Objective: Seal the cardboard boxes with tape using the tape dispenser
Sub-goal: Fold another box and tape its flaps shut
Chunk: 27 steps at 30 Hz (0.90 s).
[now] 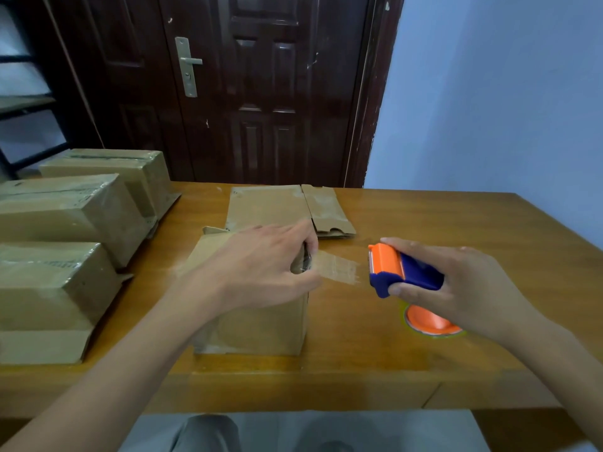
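Cardboard box (254,321): stands upright at the table's (424,223) near middle, top under the left hand.
Left hand (261,269): fingers curled over the box's right top edge, pinning the tape end so it sticks.
Tape strip (339,270): clear, stretched from box to dispenser.
Tape dispenser (403,272): orange-blue, right of the box, above the table.
Right hand (456,288): wrapped round the dispenser, probably pulling tape out.
Sealed boxes (65,216): left of the box, apparently done.
Flat cardboard (287,210): behind the box.

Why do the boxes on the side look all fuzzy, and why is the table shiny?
In the head view, the taped boxes at the left edge are smeared and soft, as wide lenses blur their edges; the tape dispenser in the right hand looks sharper. The table has a pale glare near the wall, and the door frame leans from lens distortion.
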Each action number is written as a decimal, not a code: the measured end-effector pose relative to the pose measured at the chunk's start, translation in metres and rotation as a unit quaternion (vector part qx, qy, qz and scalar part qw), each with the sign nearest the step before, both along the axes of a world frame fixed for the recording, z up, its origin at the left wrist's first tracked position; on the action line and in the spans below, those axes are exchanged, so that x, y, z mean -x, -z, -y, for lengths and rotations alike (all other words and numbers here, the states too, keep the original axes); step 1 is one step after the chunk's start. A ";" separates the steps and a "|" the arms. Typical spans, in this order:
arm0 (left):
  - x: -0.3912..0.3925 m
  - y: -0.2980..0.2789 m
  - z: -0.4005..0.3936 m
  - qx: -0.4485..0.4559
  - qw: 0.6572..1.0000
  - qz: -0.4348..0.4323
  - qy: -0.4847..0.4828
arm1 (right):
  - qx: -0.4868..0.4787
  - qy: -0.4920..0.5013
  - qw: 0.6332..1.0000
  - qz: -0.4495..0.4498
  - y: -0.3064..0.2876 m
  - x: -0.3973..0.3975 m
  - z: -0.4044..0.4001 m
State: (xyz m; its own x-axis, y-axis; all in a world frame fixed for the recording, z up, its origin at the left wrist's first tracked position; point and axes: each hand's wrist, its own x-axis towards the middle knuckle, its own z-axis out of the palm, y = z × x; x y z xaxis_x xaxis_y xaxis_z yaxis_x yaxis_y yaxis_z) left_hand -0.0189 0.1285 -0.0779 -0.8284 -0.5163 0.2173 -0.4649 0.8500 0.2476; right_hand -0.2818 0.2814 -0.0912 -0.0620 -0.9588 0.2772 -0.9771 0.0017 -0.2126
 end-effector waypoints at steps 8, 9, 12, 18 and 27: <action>-0.001 0.000 0.000 0.002 1.000 -0.005 -0.002 | -0.014 -0.012 1.000 0.000 0.010 -0.002 0.004; -0.001 0.000 -0.002 0.008 1.000 -0.004 -0.002 | -0.017 -0.015 1.000 -0.003 0.012 -0.002 0.005; 0.000 -0.003 -0.005 0.003 1.000 0.007 -0.004 | -0.020 -0.020 1.000 -0.009 0.015 0.000 0.008; -0.002 0.000 0.003 0.018 0.998 0.056 -0.016 | -0.060 -0.031 0.994 -0.084 0.026 -0.008 0.022; -0.012 -0.006 0.010 -0.036 0.995 0.041 0.080 | -0.057 -0.076 0.983 -0.157 0.035 -0.037 0.057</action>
